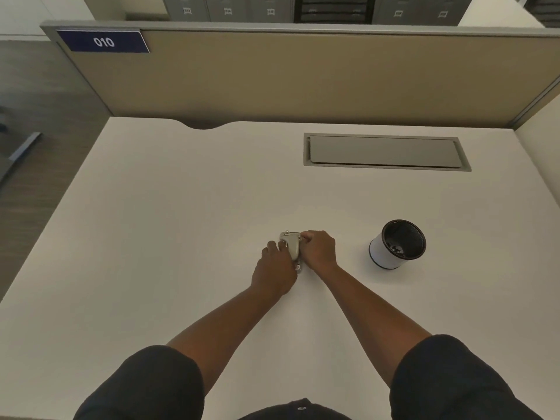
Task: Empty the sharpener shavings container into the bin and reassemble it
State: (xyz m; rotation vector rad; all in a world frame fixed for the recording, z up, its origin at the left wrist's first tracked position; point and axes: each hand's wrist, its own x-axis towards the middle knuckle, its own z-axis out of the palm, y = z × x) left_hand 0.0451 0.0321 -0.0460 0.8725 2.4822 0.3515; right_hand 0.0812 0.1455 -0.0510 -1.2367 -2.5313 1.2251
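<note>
A small pale grey sharpener stands on the white desk, held between both hands. My left hand grips its left side and near end, with the thumb on top. My right hand closes on its right side, fingertips at the far top corner. The lower end of the sharpener is hidden between the hands. To the right stands a small round bin, white outside and black inside, with pale bits at its bottom.
A grey cable hatch is set into the desk at the back right. A beige partition with a blue "010" label runs behind the desk. The floor lies to the left of the desk edge.
</note>
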